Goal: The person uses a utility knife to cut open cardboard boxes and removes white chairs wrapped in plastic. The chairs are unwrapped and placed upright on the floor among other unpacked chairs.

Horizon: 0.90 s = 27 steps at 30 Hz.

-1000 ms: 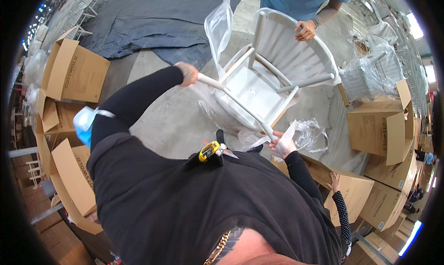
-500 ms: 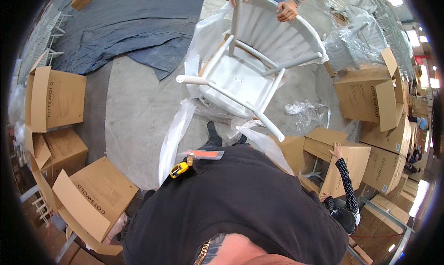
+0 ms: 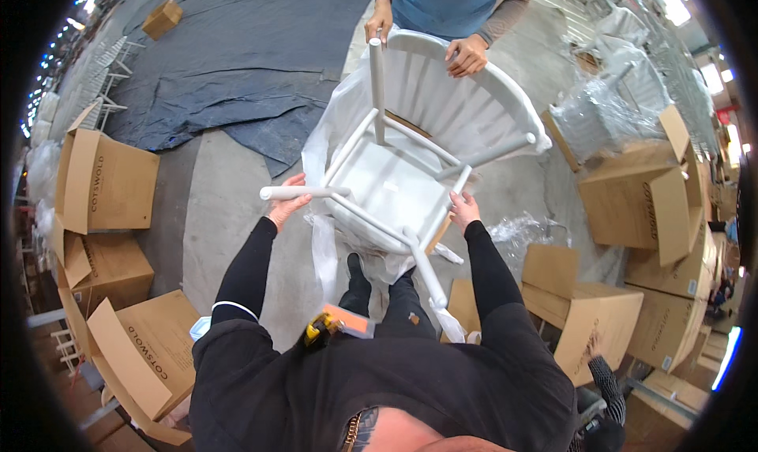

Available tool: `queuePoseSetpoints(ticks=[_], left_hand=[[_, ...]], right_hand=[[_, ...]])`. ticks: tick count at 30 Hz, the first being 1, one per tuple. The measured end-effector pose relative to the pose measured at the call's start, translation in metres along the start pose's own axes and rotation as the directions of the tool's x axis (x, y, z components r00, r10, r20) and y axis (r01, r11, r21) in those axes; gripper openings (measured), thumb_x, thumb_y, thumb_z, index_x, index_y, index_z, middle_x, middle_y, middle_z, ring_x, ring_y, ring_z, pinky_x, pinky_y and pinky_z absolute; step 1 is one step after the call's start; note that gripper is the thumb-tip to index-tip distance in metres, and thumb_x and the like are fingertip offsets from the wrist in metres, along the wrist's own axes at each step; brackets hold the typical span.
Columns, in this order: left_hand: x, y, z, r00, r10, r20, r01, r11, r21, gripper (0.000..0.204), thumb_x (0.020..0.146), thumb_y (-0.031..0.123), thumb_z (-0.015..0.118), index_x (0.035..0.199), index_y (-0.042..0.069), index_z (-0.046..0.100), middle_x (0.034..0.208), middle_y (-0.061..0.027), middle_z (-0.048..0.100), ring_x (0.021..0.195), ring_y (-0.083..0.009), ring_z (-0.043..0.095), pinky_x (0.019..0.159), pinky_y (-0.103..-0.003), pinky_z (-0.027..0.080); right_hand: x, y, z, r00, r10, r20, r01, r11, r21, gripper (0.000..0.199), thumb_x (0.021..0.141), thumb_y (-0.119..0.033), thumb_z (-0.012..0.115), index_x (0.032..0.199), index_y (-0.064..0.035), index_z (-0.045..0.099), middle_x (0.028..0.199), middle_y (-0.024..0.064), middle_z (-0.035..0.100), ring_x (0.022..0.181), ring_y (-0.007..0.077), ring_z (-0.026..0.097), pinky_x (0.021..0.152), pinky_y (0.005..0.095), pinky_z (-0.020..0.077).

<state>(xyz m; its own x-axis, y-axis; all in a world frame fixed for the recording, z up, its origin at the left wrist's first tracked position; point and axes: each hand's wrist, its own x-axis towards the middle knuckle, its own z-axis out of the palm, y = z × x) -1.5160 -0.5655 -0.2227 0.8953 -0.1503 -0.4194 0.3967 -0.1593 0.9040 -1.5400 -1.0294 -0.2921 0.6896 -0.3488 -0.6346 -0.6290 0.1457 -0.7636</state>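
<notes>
A pale grey chair (image 3: 395, 180) is tipped over in front of me, its underside and legs facing up. Loose white plastic film (image 3: 322, 251) hangs around its left side and lower edge. My left hand (image 3: 290, 205) is closed around the leg at the near left, which hides part of the palm. On the right, the fingers of my right hand (image 3: 464, 209) grip the side rail between two legs. Across from me, a person in a blue shirt (image 3: 442, 6) has one hand on the far leg's tip and the other on the curved backrest.
Open cardboard boxes (image 3: 126, 180) stand along the left, more (image 3: 632, 207) along the right. A dark tarp (image 3: 237, 65) covers the floor at far left. Crumpled clear wrap (image 3: 525, 232) lies right of the chair. Another person's hand (image 3: 592, 345) touches a box at lower right.
Both my hands have come into view and taken hold of the chair. The chair has shifted slightly left. More of the person across from me now shows.
</notes>
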Motion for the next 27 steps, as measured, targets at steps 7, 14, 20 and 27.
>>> queuePoseSetpoints(ticks=[7,14,20,27], left_hand=[[0.001,-0.032,0.031,0.946,-0.106,-0.306,0.015,0.959,-0.285,0.032,0.087,0.032,0.069,0.108,0.014,0.055,0.127,-0.0055,0.058,0.118,-0.0193,0.051,0.1,-0.041,0.04],[-0.04,0.036,0.029,0.945,-0.016,-0.327,-0.068,0.968,-0.243,0.017,0.087,0.022,0.067,0.096,0.014,0.055,0.119,-0.0083,0.063,0.113,-0.0204,0.056,0.095,-0.041,0.043],[-0.087,0.134,0.025,0.825,0.453,-0.337,-0.543,0.801,-0.254,0.01,0.089,0.013,0.063,0.09,0.006,0.055,0.09,-0.0125,0.067,0.101,-0.0274,0.063,0.097,-0.046,0.043],[-0.182,0.242,-0.013,0.505,0.822,-0.261,-0.86,0.506,-0.071,0.018,0.093,0.017,0.058,0.08,0.005,0.058,0.075,-0.0069,0.062,0.079,-0.0229,0.066,0.087,-0.048,0.051]], right_hand=[[0.021,0.023,0.04,0.987,0.104,0.119,-0.146,0.887,0.438,0.017,0.09,-0.017,0.063,0.094,-0.0107,0.047,0.06,-0.0023,0.04,0.047,0.0116,0.041,0.046,0.0327,0.0425],[-0.013,-0.033,0.006,0.963,-0.061,0.264,-0.083,0.861,0.502,0.016,0.09,-0.014,0.061,0.088,-0.0113,0.046,0.06,-0.0043,0.037,0.045,0.0088,0.037,0.044,0.0309,0.0395],[-0.083,-0.144,-0.025,0.898,-0.088,0.431,-0.199,0.793,0.576,0.017,0.092,-0.012,0.057,0.086,-0.0143,0.042,0.064,-0.0063,0.033,0.051,0.0059,0.035,0.05,0.025,0.0363],[-0.22,-0.246,-0.045,0.718,-0.315,0.62,-0.21,0.752,0.625,0.008,0.096,-0.008,0.048,0.09,-0.0073,0.043,0.071,-0.004,0.036,0.058,0.0046,0.037,0.055,0.0208,0.0386]])
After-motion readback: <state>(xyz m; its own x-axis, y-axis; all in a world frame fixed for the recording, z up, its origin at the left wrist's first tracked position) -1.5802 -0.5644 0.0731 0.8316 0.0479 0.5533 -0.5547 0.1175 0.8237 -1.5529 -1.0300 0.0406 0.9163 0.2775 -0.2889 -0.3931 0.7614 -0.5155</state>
